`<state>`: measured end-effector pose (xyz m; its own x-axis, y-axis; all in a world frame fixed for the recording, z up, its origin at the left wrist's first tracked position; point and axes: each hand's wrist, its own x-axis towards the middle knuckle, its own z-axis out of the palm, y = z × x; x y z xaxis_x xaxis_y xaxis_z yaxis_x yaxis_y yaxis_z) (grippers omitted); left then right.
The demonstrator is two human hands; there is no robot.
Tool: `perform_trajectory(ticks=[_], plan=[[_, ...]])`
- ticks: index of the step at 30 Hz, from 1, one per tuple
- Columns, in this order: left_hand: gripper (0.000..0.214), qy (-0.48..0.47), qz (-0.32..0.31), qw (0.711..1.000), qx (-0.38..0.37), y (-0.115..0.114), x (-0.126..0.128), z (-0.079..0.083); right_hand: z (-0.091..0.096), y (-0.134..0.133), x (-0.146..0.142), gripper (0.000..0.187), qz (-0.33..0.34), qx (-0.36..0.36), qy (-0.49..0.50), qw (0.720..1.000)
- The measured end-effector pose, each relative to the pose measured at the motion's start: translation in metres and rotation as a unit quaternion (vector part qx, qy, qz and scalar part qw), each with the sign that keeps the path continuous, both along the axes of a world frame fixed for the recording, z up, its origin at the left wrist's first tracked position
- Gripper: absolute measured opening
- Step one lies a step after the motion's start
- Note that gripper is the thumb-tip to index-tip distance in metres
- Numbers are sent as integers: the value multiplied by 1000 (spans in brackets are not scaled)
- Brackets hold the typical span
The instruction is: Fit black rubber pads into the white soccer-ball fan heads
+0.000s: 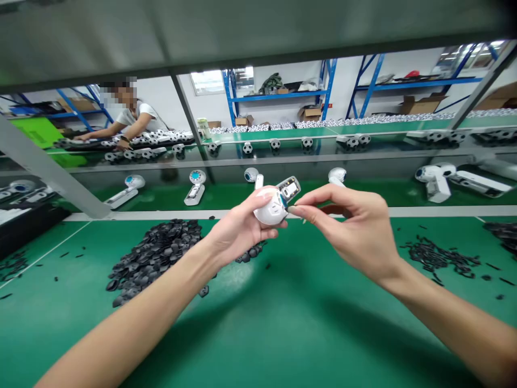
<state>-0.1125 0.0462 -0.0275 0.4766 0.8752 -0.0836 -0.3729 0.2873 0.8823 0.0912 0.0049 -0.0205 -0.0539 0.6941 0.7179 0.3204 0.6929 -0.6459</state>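
Near the table's far edge, the left grip is clasping a white device. The right grip is pinching a dark piece.

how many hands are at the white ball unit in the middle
2: the left hand holds the white ball unit from the left; the right hand is at its right edge.

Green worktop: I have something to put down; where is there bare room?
Best is the green worktop between the left forearm and right forearm, nearer than the held white unit; more room lies left of the left forearm, nearer than the black-piece pile. Crowded: that pile and the small black strips at right.
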Motion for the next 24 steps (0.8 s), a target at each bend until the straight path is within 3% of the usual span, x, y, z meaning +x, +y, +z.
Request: perform_trajectory(ticks=[4,8,16,24], plan=[[38,4,-3,1000,13,-4,10,-11,-9,6,-3,13,35,-106,18,994],[35,8,5,999,40,-6,13,-14,-14,8,-5,18,31,-160,-28,986],[40,40,-18,997,64,-13,11,-7,-10,-3,-8,14,7,-154,-66,986],[52,105,2,987,123,-18,15,-10,-3,-9,-4,12,6,-146,-80,986]])
